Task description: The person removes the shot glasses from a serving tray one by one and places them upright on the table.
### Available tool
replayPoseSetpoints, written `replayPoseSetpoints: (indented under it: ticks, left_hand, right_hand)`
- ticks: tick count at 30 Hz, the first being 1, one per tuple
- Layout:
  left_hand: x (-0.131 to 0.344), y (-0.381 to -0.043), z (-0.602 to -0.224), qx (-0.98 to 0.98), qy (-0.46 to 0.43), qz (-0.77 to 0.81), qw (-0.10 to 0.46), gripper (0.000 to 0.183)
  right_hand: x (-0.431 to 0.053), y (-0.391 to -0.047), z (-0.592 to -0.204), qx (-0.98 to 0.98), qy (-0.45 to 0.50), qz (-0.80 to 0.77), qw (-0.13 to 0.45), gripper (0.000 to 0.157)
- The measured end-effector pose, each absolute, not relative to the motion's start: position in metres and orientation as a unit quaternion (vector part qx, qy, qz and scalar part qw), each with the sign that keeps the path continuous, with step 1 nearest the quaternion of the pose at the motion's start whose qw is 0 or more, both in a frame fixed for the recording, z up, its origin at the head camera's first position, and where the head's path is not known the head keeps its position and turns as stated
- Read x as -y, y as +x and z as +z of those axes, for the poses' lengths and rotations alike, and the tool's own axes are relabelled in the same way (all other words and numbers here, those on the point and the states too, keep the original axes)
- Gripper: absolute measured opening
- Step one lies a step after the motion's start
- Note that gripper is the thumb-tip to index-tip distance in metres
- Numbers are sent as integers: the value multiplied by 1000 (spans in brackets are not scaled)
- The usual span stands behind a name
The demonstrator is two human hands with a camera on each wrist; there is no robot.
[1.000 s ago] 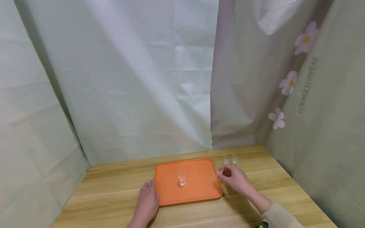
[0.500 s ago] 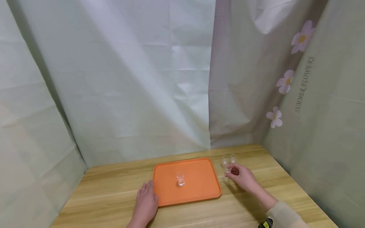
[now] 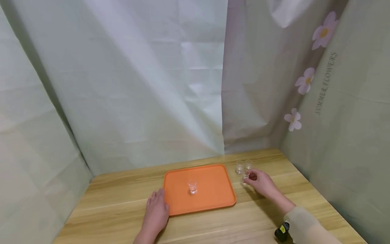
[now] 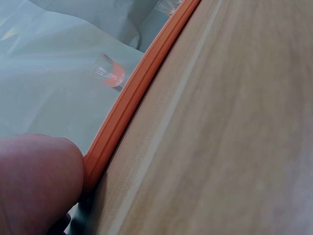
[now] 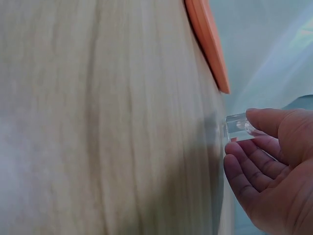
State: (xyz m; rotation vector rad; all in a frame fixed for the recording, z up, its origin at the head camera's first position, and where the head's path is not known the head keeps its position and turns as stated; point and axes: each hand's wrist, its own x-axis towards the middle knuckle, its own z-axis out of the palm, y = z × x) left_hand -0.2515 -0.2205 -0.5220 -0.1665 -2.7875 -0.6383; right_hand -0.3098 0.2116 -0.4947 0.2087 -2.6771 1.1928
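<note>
My right hand pinches a small clear shot glass between thumb and fingers, right of the tray. In the right wrist view that shot glass is upright, its base at or very near the tabletop; I cannot tell whether it touches. Just behind it stand two more shot glasses, one on the left and one on the right. My left hand rests against the left edge of an orange tray, its fingers relaxed. One shot glass stands upright near the middle of the tray.
The wooden table extends on both sides of the tray. Pale cloth curtains enclose the back and sides, with printed flowers at the right. A dark and yellow device is strapped at the right wrist.
My right hand has carried its shot glass rightward, from beside the tray's right rim to just in front of the other two. The left hand stays at the tray; the head view shifts slightly.
</note>
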Motion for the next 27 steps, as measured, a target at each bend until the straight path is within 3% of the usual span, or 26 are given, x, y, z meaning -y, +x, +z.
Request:
replayPoseSetpoints:
  ticks: [27]
  left_hand:
    - [220,-253,-523,965,-54,-220,135,53]
  right_hand:
    - [-209,-318,-504,909,56,403,93,22]
